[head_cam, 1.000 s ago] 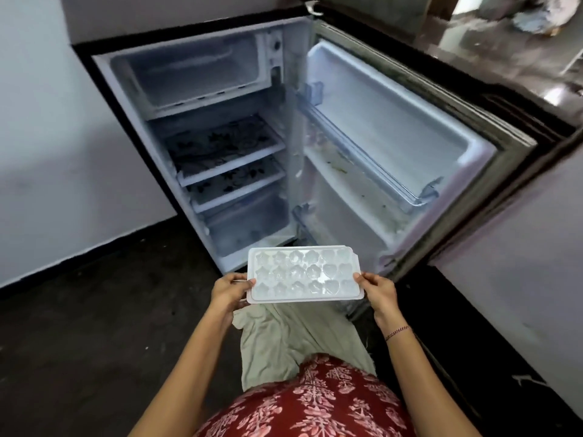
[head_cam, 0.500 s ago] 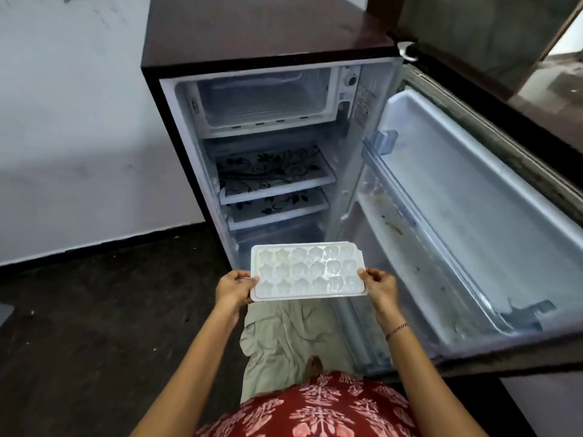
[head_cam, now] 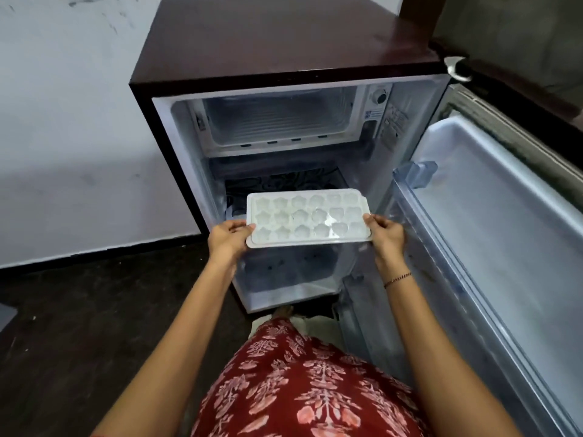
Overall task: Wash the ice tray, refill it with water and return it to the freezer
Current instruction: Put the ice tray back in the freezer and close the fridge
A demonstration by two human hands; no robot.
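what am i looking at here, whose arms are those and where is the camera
There is no machine here. The camera sits on a person's head and looks forward and down, so the two bare arms reaching in from the bottom are that person's own. The left hand and right hand each grip one short end of a white ice tray, holding it roughly level in front of a small fridge. The fridge door stands open to the right. At the top inside is the freezer compartment, which looks empty; below it is a patterned shelf, partly hidden behind the tray.
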